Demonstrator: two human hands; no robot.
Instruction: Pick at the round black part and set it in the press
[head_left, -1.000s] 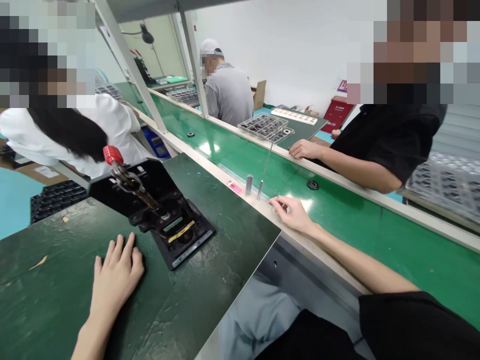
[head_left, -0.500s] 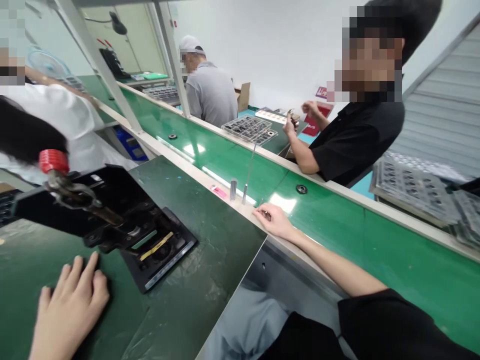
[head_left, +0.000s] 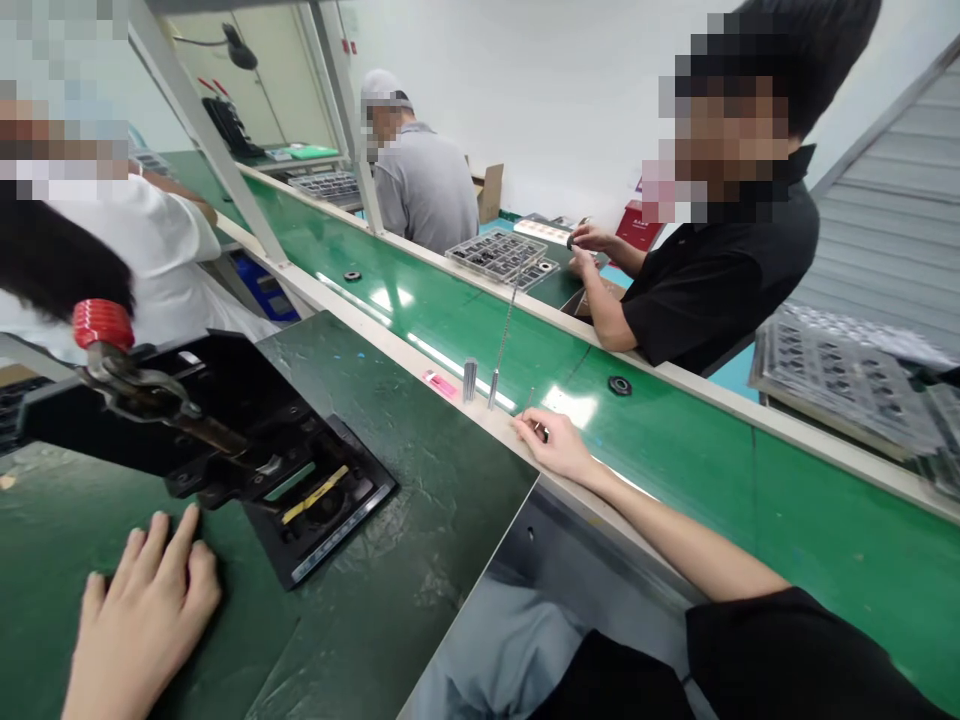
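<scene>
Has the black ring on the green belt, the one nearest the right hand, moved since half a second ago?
Yes: the black ring has shifted rightward in view, farther from the upright gray cylinder.

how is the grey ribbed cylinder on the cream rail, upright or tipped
Upright: the grey ribbed cylinder stands on its end, near the right hand.

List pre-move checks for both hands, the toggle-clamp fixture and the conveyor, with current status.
1. Left hand open, palm down on bench: ok.
2. Left fingertips clear of the toggle-clamp fixture: cannot tell; they lie close to its base.
3. Toggle clamp locked, red handle: cannot tell.
4. Right hand holding a part: cannot tell; fingertips are pinched at the near rail.
5. Black ring on the conveyor, apart from the right hand: ok.
6. Co-worker's hands apart from the right hand: ok.
</scene>
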